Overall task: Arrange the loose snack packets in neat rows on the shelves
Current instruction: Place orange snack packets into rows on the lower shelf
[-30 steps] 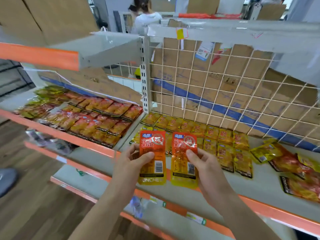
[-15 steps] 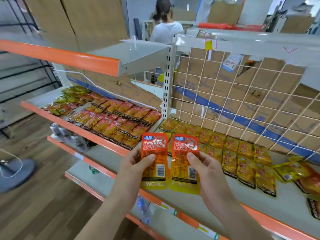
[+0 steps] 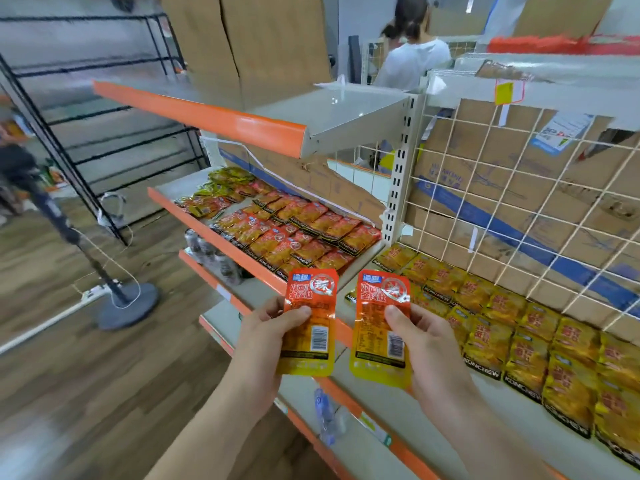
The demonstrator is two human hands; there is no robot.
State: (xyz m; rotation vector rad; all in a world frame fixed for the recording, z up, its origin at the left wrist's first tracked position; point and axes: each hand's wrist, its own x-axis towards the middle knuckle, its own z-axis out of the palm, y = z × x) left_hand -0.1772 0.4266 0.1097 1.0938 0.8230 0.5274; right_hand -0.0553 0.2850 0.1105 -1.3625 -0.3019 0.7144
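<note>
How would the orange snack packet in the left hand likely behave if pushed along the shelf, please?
The orange packet is probably light: the left hand holds it upright with just thumb and fingers. Its glossy, wrinkled film suggests it is floppy and may buckle when pushed. Being flat, it should slide rather than roll.

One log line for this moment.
left hand: holds left orange packet | right hand: holds right orange packet | both upright, apart, unshelved

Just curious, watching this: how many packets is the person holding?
2. The left packet is pinched in the left hand, the right packet in the right hand. Another could be hidden behind either.
</note>
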